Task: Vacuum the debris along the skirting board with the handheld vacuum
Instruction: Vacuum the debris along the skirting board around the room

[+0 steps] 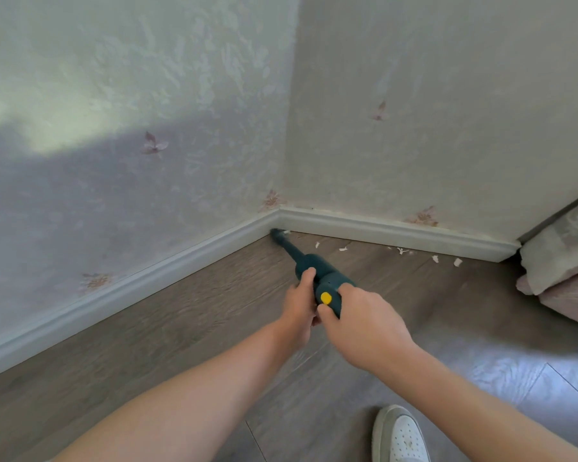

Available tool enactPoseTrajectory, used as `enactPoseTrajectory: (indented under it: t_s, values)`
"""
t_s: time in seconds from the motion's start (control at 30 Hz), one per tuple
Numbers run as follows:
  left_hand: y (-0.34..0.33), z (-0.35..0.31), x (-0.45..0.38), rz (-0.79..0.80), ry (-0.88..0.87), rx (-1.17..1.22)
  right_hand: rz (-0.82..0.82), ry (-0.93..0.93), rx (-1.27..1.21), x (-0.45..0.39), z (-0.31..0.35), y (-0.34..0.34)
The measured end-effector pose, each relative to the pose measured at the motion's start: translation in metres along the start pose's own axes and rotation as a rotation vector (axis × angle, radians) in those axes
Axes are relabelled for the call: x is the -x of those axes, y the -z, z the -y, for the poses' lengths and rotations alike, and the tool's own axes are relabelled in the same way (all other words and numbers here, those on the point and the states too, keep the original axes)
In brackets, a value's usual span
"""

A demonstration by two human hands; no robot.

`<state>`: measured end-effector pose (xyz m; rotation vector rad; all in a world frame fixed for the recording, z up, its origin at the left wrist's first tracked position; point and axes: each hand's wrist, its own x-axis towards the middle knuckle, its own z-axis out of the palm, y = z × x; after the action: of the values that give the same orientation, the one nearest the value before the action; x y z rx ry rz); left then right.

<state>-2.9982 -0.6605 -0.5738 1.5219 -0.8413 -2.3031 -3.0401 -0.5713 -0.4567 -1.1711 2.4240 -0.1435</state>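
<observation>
A dark teal handheld vacuum [311, 268] with a yellow button points into the room corner, its brush nozzle [277, 234] touching the floor where the two white skirting boards [394, 233] meet. My left hand [299, 305] grips the vacuum's body from the left. My right hand [361, 323] holds its rear end, thumb just below the yellow button. Several white scraps of debris [401, 251] lie on the wood floor along the right-hand skirting board, from the corner out to the right.
Wood-look laminate floor [187, 328] runs along floral wallpapered walls. A pale fabric-covered piece of furniture [561, 258] stands at the right end of the skirting board. My white shoe [399, 435] is at the bottom edge.
</observation>
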Motion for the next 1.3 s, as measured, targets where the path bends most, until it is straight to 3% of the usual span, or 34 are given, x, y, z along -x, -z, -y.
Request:
enactPoseTrajectory:
  t_s: [0.1, 0.3, 0.43, 0.8, 1.03, 1.3]
  values:
    - [0.01, -0.002, -0.001, -0.007, 0.015, -0.019, 0.019, 0.01, -0.004, -0.002, 0.006, -0.002]
    - [-0.01, 0.006, 0.002, 0.138, 0.098, -0.08, -0.002, -0.053, 0.096, 0.008, -0.002, 0.003]
    - [-0.016, 0.027, 0.006, 0.089, 0.055, 0.001, -0.011, -0.034, 0.144, 0.027, -0.009, 0.002]
    - [-0.023, 0.004, 0.014, 0.148, 0.111, -0.207, 0.029, -0.178, -0.025, 0.015, -0.018, 0.004]
    - [-0.038, 0.01, 0.021, 0.231, 0.18, -0.323, 0.179, -0.215, -0.128, 0.033, -0.041, 0.027]
    - [-0.043, 0.009, 0.001, 0.027, -0.013, -0.155, 0.158, -0.095, -0.249, 0.003, -0.046, 0.035]
